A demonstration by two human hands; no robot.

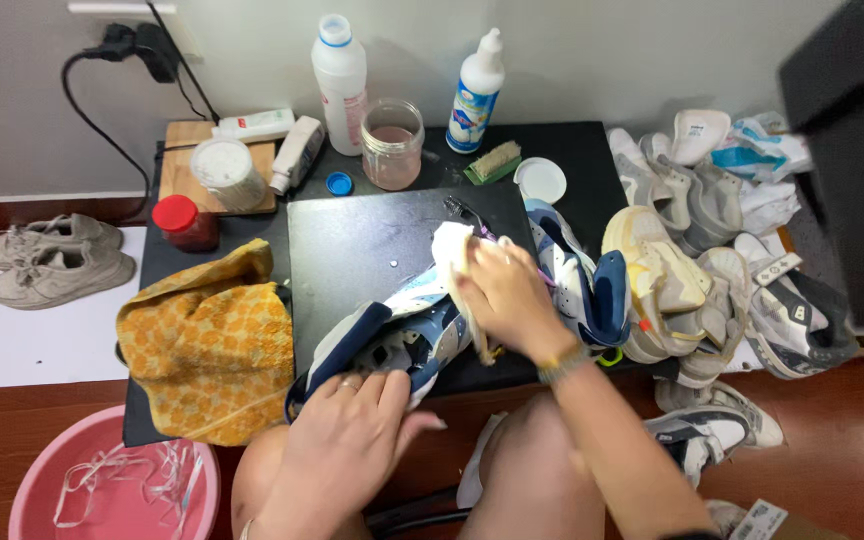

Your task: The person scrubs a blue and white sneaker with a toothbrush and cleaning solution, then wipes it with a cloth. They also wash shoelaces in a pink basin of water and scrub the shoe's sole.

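Note:
A white and navy sneaker lies on its side on the low black table. My left hand presses down on the sneaker's heel end at the table's front edge. My right hand grips a pale cloth and holds it against the sneaker's upper part. A toothbrush lies just behind that hand. A second white and navy sneaker rests to the right of it.
An orange patterned cloth covers the table's left front. At the back stand bottles, a glass jar, a red-lidded jar. A pile of sneakers sits right, a pink basin lower left, grey shoes left.

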